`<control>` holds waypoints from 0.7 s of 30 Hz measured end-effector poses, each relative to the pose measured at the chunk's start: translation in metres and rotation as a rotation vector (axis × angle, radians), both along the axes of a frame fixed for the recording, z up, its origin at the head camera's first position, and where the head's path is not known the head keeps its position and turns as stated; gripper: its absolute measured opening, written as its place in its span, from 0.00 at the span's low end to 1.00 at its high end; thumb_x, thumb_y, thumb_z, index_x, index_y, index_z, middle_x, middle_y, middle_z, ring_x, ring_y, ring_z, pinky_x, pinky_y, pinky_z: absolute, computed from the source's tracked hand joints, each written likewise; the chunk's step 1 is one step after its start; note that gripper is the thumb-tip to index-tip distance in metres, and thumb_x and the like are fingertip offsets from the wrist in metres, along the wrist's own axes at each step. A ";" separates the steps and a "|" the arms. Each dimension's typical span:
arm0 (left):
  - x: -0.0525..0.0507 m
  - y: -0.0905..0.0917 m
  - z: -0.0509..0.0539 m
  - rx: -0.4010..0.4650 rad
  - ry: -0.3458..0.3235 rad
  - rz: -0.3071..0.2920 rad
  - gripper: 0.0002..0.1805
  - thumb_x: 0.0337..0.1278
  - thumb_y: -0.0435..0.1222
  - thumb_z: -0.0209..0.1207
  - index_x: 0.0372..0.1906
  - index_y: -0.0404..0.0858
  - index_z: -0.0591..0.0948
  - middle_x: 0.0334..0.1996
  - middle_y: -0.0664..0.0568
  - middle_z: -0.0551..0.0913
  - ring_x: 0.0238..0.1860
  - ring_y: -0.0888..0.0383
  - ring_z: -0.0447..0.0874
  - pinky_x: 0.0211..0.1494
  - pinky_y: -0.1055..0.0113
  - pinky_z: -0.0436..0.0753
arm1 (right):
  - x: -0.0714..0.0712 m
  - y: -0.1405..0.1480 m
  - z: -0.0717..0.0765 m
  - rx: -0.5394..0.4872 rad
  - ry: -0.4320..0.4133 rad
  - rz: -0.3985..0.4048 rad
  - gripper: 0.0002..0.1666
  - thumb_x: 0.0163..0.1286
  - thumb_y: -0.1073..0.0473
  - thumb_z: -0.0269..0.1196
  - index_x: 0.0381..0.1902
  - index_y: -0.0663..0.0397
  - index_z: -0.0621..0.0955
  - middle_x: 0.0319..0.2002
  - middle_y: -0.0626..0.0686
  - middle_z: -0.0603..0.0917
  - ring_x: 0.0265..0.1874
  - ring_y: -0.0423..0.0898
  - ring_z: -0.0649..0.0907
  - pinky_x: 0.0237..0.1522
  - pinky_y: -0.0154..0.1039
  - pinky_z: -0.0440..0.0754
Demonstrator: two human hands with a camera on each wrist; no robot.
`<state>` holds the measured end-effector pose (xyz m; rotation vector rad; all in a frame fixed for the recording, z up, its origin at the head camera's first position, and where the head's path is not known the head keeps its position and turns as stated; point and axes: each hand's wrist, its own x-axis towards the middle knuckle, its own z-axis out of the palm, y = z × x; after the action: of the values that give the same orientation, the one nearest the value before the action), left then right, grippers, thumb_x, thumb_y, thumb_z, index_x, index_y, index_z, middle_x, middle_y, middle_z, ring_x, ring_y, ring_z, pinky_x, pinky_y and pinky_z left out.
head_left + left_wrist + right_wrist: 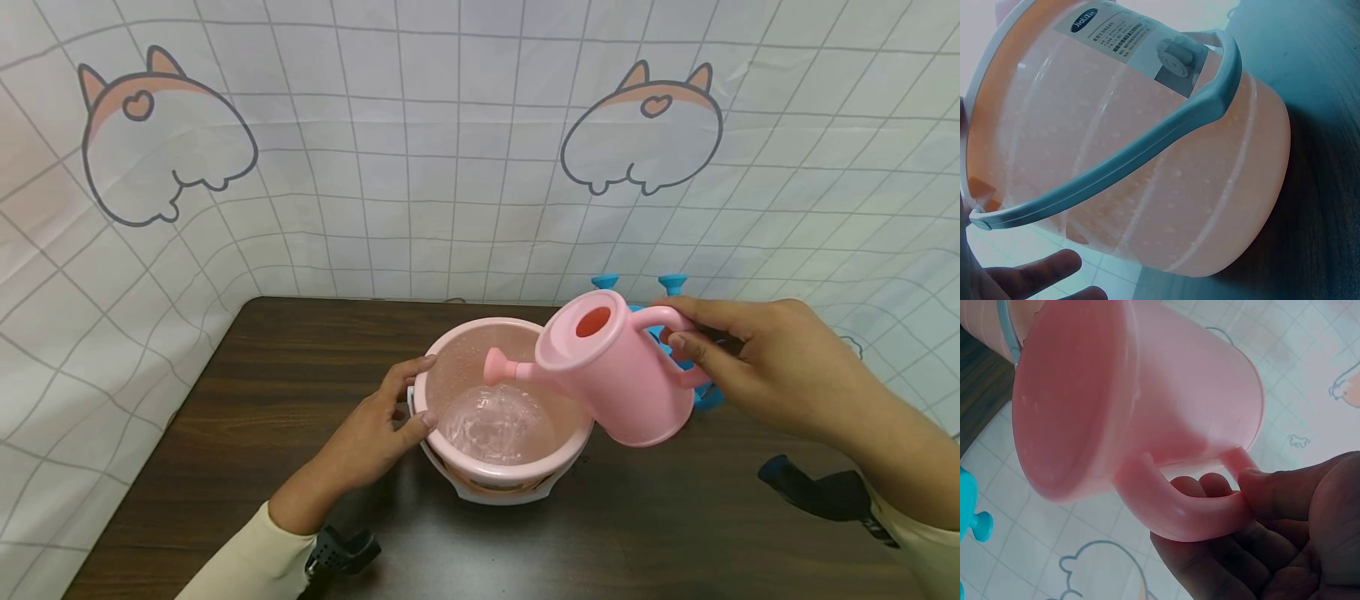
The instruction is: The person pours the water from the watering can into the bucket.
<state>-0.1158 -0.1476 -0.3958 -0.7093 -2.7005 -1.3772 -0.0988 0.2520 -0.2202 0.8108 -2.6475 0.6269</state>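
A pink watering can (630,367) hangs tilted over the right side of a pink bucket (502,475), its spout pointing left above the opening. My right hand (772,358) grips the can's handle (1179,515), fingers curled round it and thumb on top. Inside the bucket, rippled water (495,421) covers the bottom; I cannot make out a stream from the spout. My left hand (367,437) holds the bucket's left rim with thumb and finger. In the left wrist view, other fingers (1041,272) extend beside the bucket wall, near its grey-blue carrying handle (1129,162).
Behind the watering can, and mostly hidden by it, stands a blue plastic object (708,396) with flared blue tops. The dark wooden table (300,358) meets a white grid-patterned cloth (420,167) at the back. A label (1138,47) sticks to the bucket's side.
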 end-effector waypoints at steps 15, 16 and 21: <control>0.000 0.000 0.000 0.003 -0.004 0.005 0.33 0.71 0.52 0.57 0.76 0.56 0.61 0.63 0.43 0.78 0.53 0.49 0.84 0.55 0.47 0.81 | 0.000 -0.001 0.000 -0.010 -0.007 -0.005 0.24 0.66 0.65 0.72 0.60 0.51 0.85 0.35 0.45 0.89 0.24 0.34 0.84 0.23 0.27 0.74; 0.000 0.000 0.000 0.002 -0.002 0.004 0.33 0.71 0.52 0.57 0.76 0.56 0.61 0.63 0.43 0.78 0.53 0.49 0.84 0.55 0.47 0.81 | 0.000 -0.001 0.000 -0.010 -0.008 -0.005 0.24 0.66 0.65 0.72 0.60 0.51 0.85 0.35 0.45 0.89 0.24 0.34 0.84 0.23 0.27 0.74; 0.000 0.000 0.000 0.008 -0.005 0.005 0.34 0.71 0.52 0.57 0.76 0.56 0.61 0.63 0.42 0.78 0.53 0.48 0.84 0.55 0.47 0.81 | -0.001 -0.001 0.000 0.002 0.007 -0.001 0.23 0.66 0.65 0.72 0.59 0.52 0.86 0.35 0.45 0.89 0.23 0.34 0.82 0.23 0.27 0.74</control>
<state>-0.1160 -0.1473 -0.3959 -0.6990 -2.6972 -1.3895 -0.1001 0.2511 -0.2201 0.8112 -2.6424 0.6196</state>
